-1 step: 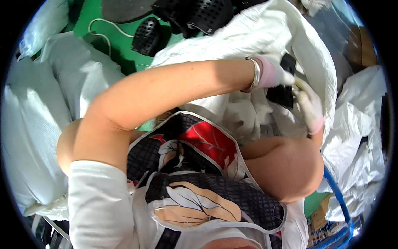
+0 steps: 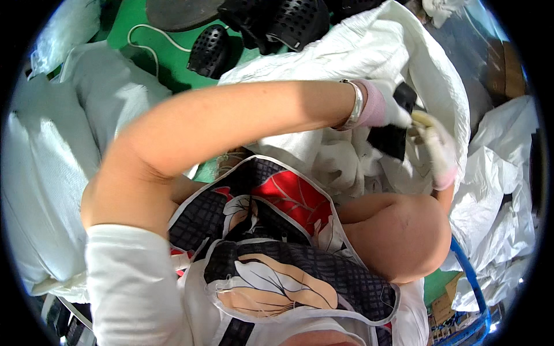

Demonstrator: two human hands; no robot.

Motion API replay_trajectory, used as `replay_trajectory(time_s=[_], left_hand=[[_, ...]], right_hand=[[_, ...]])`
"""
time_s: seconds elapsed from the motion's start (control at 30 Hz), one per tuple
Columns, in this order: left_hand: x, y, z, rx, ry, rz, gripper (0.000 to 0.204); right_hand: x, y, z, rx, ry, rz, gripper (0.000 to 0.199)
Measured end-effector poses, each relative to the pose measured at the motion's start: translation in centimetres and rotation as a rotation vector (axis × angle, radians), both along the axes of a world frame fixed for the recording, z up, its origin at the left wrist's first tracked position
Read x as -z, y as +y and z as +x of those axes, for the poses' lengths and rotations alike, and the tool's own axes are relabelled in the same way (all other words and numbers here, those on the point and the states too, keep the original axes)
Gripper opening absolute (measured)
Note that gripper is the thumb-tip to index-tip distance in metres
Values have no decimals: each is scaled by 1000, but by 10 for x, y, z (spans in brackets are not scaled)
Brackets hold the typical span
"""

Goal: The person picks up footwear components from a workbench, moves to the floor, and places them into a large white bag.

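Far left: stuffed white woven sacks [image 2: 40, 173] lean against each other on the green floor [image 2: 167, 63]. Top centre: black perforated shoe pieces [image 2: 210, 51] lie loose. Your left hand [image 2: 388, 106], white-gloved, is closed around a black flat piece [image 2: 393, 135] over the open white sack [image 2: 358, 46], so it hangs inside the mouth. Your right hand [image 2: 437, 151] pinches the same piece from the other side, steadying it. Its lower edge is buried among white wrappings; its exact kind is unclear.
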State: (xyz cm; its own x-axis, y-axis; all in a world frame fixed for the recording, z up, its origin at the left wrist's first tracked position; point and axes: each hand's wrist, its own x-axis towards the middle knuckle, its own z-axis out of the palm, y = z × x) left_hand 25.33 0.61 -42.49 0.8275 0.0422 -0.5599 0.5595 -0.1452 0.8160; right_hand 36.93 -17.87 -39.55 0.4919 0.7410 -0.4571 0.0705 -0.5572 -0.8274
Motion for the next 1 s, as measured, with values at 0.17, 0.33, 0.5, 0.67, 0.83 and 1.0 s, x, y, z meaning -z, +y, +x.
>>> replay_trajectory(time_s=[0.17, 0.33, 0.5, 0.67, 0.83, 1.0], left_hand=[[-81, 70, -76, 354, -39, -34, 46], [-118, 173, -146, -38, -113, -126, 64], [-86, 247, -198, -230, 171, -75, 66], [-21, 247, -221, -353, 171, -175, 70], [14, 219, -217, -128, 356, -214, 61], [39, 194, -219, -207, 395, -135, 74]], right_hand=[[-28, 47, 7, -396, -723, 109, 35], [45, 45, 17, -854, -781, -543, 53], [121, -49, 46, -735, -520, -869, 46], [110, -63, 57, -703, -531, -846, 40], [16, 35, -5, -761, -479, -349, 23], [-1, 122, -53, -1084, -802, 269, 43]])
